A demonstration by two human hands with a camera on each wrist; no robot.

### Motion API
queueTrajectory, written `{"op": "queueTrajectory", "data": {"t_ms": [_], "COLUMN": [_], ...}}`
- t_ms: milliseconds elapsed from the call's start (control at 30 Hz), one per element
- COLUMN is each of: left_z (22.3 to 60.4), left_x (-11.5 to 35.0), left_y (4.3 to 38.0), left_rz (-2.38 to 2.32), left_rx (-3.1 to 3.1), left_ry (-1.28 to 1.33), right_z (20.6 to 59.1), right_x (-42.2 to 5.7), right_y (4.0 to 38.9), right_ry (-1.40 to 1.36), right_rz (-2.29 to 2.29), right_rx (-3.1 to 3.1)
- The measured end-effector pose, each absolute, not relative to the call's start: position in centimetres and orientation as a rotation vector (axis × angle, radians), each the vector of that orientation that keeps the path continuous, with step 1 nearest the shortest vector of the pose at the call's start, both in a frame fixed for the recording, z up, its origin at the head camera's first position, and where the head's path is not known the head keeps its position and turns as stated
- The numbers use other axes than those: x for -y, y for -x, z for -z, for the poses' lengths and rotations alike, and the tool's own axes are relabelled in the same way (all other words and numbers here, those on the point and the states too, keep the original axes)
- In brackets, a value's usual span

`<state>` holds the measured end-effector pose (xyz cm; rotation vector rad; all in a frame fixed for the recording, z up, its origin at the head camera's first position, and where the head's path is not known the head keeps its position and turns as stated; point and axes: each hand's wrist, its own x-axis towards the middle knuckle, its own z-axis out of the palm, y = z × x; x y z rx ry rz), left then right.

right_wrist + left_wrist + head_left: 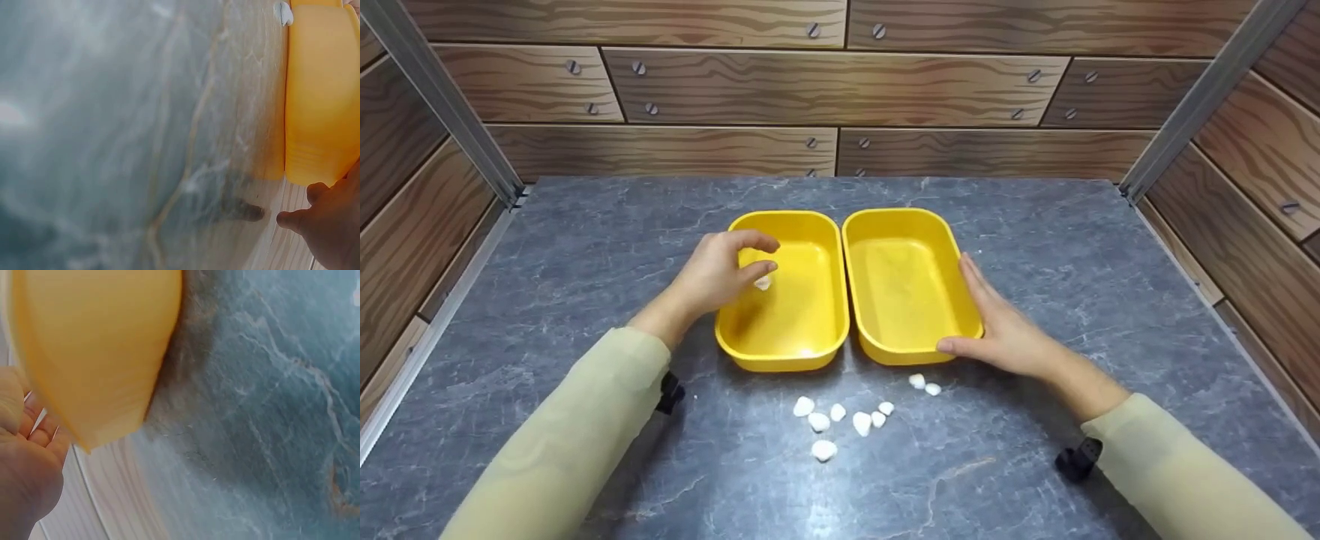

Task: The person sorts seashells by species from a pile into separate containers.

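Observation:
Two yellow plastic bins stand side by side. Over the left bin (781, 330) reaches my left hand (718, 271), its thumb and index finger apart with a gap between them. Just below that thumb a white pebble (763, 283) shows against the yellow; whether it lies on the floor of the bin or is in the air I cannot tell. My right hand (1006, 330) rests against the right bin (911, 292), fingers straight along its outer side and thumb at the near corner of the rim. In the left wrist view, the bin wall (101, 354) hides the left fingertips.
Several white pebbles (819, 422) lie loose on the grey marbled tabletop (720, 480) in front of the bins. Two more pebbles (917, 382) sit close to the right bin's near end. Wood-patterned panels (840, 86) enclose the back and sides.

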<state>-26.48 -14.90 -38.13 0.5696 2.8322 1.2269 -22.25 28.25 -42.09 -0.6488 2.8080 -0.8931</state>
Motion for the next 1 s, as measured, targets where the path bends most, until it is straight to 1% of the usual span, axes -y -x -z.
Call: {"op": "queueTrajectory", "data": {"t_ms": [200,367,533,767,1000], "left_z": [36.3,34.9,34.5,35.5,38.2], "left_x": [14.4,13.5,12.5,11.8,12.3], "left_y": [24.0,21.3,18.4,14.6,12.4], "left_rz": [-1.298,-1.339,-1.327,-1.309,-1.275], "left_rx": [-2.835,-2.790,-2.715,-2.553,-2.473], "left_ry": [-0.706,-0.901,-1.097,-1.180,-1.179], "right_z": [41.9,41.9,42.0,42.2,42.2], "right_x": [-28.2,-28.3,-28.4,-28.3,-28.2], "right_y": [22.3,22.3,22.3,22.4,22.4], "right_ry": [0.631,0.636,0.644,0.655,0.661], "right_rz": [0.861,0.864,0.875,0.899,0.906], "right_rx": [-2.813,-2.816,-2.815,-2.804,-2.800]}}
